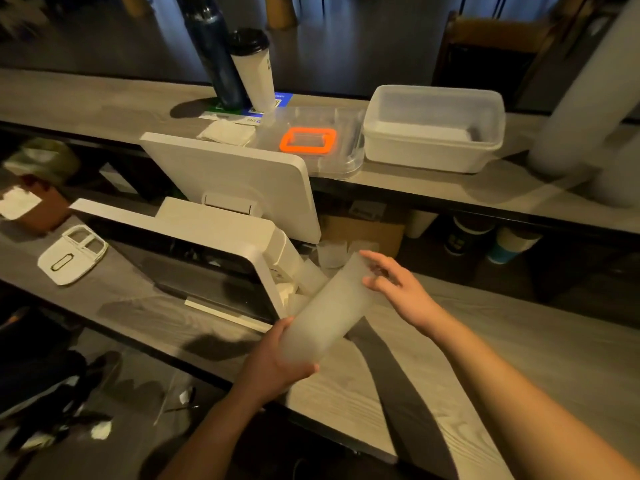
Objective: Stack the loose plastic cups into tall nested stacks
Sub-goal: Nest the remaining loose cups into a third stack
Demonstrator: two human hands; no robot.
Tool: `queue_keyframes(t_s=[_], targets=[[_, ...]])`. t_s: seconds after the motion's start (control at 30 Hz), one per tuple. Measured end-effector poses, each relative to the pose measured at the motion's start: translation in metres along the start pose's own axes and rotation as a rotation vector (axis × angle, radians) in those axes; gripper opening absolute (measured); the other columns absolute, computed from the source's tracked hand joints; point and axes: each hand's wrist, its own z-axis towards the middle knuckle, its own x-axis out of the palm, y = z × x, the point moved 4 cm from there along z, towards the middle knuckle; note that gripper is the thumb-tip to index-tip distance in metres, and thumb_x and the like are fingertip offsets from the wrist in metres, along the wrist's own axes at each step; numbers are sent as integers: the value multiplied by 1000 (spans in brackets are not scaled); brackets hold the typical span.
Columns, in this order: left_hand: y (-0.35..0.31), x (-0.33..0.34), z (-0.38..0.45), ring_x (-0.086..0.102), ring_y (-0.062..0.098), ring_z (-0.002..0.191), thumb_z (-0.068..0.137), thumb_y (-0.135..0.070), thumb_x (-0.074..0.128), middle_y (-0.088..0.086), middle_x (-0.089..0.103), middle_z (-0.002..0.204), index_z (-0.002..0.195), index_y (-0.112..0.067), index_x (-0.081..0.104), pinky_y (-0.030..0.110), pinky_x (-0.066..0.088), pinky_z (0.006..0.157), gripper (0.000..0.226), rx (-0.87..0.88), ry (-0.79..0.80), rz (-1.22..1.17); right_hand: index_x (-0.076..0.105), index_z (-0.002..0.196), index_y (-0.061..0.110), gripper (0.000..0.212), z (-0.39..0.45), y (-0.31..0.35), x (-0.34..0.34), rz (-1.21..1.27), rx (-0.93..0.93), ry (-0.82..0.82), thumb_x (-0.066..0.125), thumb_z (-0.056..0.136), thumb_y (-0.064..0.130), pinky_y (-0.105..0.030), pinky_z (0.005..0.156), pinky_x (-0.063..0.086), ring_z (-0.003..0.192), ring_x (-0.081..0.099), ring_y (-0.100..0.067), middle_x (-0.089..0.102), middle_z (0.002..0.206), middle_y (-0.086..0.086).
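Fingers of left hand point(277, 362) curl round base of cup stack point(325, 313), tilted over counter point(485, 341), right hand point(398, 285) loose at its top w/ nothing held; I'd judge it light, slick, crushable, so grip low.

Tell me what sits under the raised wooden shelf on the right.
Under the raised wooden shelf stand a cardboard box, a white paper cup, a dark printed cup and a blue-and-white cup. Whatever is deeper back is lost in shadow.

Café counter: till screens point(194, 261), lidded takeaway cup point(254, 69), cup stacks beneath.
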Motion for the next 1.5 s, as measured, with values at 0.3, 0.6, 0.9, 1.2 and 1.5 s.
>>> queue_keyframes(t_s=[0.3, 0.6, 0.9, 1.2, 1.5], targets=[[15, 7, -4, 54, 14, 111, 65, -39, 87, -7, 51, 127, 139, -33, 40, 30, 49, 83, 88, -43, -3, -53, 30, 154, 37, 55, 4, -22, 27, 52, 56, -127, 22, 103, 57, -37, 122, 19, 145, 27, -10, 31, 159, 9], [30, 5, -9, 51, 12, 107, 71, -32, 86, -9, 49, 120, 142, -29, 38, 24, 46, 74, 85, -123, -48, -128, 27, 154, 33, 81, 55, -58, 36, -654, 142, -92, 68, 87, 52, -44, 110, 43, 139, 38, -28, 33, 153, -9], [32, 0, -5, 57, 16, 112, 45, -61, 78, -9, 56, 125, 137, -36, 42, 45, 53, 95, 102, -146, -60, -146, 27, 150, 30, 82, 76, -70, 48, -963, 138, -45, 74, 84, 42, -44, 111, 39, 138, 31, -29, 28, 148, -10], [31, -3, 0, 57, 9, 108, 48, -54, 80, -14, 56, 120, 130, -40, 43, 40, 54, 91, 91, -119, -33, -163, 33, 150, 19, 77, 43, -68, 16, -328, 157, -332, 73, 86, 33, -35, 104, 45, 132, 46, -21, 45, 147, -3], [21, -3, 11, 55, 3, 104, 63, -43, 85, -20, 52, 117, 133, -41, 40, 25, 50, 79, 83, -20, 38, -46, 45, 135, 47, 34, 7, -17, -16, 316, 33, -183, 47, 102, 39, -34, 92, 52, 113, 60, -10, 58, 129, 12]])
